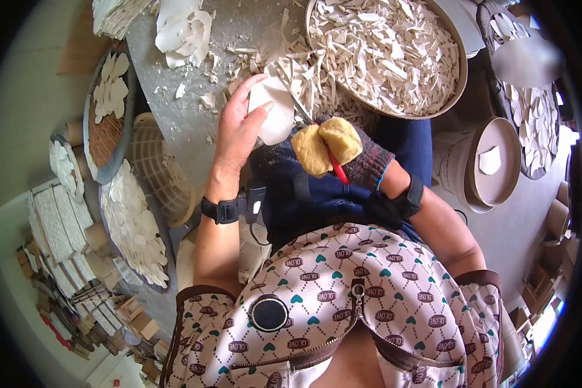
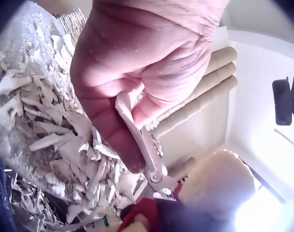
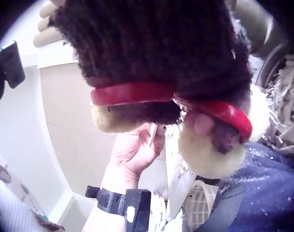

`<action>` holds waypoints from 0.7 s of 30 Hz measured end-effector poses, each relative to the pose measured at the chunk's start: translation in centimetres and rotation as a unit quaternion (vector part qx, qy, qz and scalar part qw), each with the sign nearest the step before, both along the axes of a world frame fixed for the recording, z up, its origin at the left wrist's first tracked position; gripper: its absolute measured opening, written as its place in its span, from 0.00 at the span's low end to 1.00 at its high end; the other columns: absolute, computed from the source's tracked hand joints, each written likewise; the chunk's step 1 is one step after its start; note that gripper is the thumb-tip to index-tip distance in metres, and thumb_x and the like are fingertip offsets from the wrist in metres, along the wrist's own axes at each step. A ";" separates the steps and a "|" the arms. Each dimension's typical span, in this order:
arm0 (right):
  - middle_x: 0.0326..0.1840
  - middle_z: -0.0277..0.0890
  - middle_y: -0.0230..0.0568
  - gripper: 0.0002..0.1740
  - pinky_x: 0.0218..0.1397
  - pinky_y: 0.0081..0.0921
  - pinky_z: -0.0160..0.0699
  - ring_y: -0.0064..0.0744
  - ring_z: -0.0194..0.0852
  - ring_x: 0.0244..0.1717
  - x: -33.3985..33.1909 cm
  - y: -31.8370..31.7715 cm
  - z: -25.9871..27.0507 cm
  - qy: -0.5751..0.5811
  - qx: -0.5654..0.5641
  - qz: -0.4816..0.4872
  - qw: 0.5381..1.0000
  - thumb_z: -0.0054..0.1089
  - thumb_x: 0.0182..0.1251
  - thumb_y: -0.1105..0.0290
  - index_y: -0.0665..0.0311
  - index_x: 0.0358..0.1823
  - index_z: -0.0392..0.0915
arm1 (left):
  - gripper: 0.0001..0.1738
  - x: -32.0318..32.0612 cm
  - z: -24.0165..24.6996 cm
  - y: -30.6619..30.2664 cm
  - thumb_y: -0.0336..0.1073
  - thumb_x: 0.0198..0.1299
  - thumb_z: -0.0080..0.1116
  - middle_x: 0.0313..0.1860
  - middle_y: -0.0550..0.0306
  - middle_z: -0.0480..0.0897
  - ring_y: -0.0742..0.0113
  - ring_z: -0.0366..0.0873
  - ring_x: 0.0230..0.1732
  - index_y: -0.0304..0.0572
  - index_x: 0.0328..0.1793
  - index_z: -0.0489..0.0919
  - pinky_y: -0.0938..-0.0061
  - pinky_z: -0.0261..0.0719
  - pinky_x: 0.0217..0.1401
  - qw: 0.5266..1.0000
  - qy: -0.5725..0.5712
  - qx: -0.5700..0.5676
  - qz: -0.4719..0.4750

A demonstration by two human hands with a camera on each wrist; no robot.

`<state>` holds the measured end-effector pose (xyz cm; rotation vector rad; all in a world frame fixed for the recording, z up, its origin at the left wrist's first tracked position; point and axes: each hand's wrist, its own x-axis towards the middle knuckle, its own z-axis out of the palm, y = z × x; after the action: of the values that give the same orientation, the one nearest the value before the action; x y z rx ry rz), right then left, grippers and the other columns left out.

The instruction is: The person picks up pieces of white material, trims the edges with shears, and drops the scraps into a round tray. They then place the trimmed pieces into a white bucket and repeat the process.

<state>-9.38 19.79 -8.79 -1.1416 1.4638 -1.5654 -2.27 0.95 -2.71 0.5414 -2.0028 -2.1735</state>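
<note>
My bare left hand [image 1: 239, 126] pinches a thin, pale, rounded sheet [image 1: 277, 119] between thumb and fingers, over the corner of the grey work table. In the left wrist view the sheet [image 2: 130, 116] shows nearly edge-on. My right hand [image 1: 373, 158], in a dark knit glove, grips scissors with red handles [image 1: 338, 171] wrapped in thick yellow foam [image 1: 310, 150]. The scissor blades [image 2: 155, 176] reach right up to the sheet's edge. In the right wrist view the red handles [image 3: 132, 93] loop round the gloved fingers, and the glove hides much of the scissors.
White offcuts fill a large round tray [image 1: 462, 71] beyond the right hand and spill over the grey table [image 1: 165, 97]. Stacked pale sheets [image 1: 182, 32] lie at the far left. Left stands a woven basket [image 1: 145, 145]; right, a round bin [image 1: 456, 158].
</note>
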 end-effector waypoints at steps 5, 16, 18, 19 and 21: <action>0.46 0.76 0.42 0.15 0.52 0.27 0.75 0.32 0.75 0.47 -0.1 0.8 0.6 0.007 0.037 0.024 0.999 0.55 0.60 0.68 0.68 0.46 0.73 | 0.29 -0.2 0.1 -1.2 0.22 0.57 0.47 0.52 0.55 0.74 0.75 0.71 0.51 0.36 0.67 0.59 0.79 0.69 0.54 0.997 -0.041 -0.037 -0.045; 0.23 0.75 0.43 0.08 0.30 0.37 0.74 0.47 0.74 0.26 -0.3 3.1 2.4 0.273 -0.050 -0.177 0.944 0.60 0.50 0.63 0.58 0.26 0.74 | 0.31 -0.8 5.1 -4.3 0.28 0.52 0.57 0.49 0.53 0.77 0.69 0.75 0.50 0.29 0.63 0.62 0.75 0.72 0.54 0.957 -0.154 -0.097 -0.224; 0.15 0.70 0.38 0.11 0.22 0.34 0.68 0.41 0.69 0.18 1.7 2.5 1.0 -0.126 -0.154 -0.106 0.974 0.57 0.57 0.65 0.59 0.19 0.71 | 0.34 -2.4 7.3 -4.3 0.26 0.51 0.59 0.46 0.54 0.79 0.71 0.76 0.45 0.31 0.66 0.61 0.77 0.75 0.48 0.925 -0.229 -0.028 -0.302; 0.12 0.67 0.36 0.14 0.19 0.33 0.65 0.37 0.66 0.14 3.2 1.7 -0.1 -0.307 -0.247 -0.053 0.918 0.55 0.59 0.65 0.59 0.17 0.69 | 0.36 -4.0 9.1 -3.2 0.25 0.50 0.59 0.45 0.54 0.79 0.72 0.77 0.45 0.34 0.67 0.60 0.78 0.75 0.47 0.898 -0.269 -0.018 -0.347; 0.18 0.73 0.40 0.16 0.26 0.34 0.70 0.42 0.72 0.22 3.8 1.1 -7.9 -0.199 -0.077 -0.077 0.974 0.49 0.63 0.60 0.63 0.23 0.75 | 0.39 -7.4 10.9 0.3 0.21 0.48 0.58 0.46 0.53 0.79 0.71 0.77 0.45 0.41 0.70 0.60 0.79 0.75 0.45 0.853 -0.303 -0.006 -0.425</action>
<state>-5.62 20.92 -16.66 -0.7498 1.1998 -1.9127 -9.71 1.28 8.15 0.4064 -3.0459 -2.6719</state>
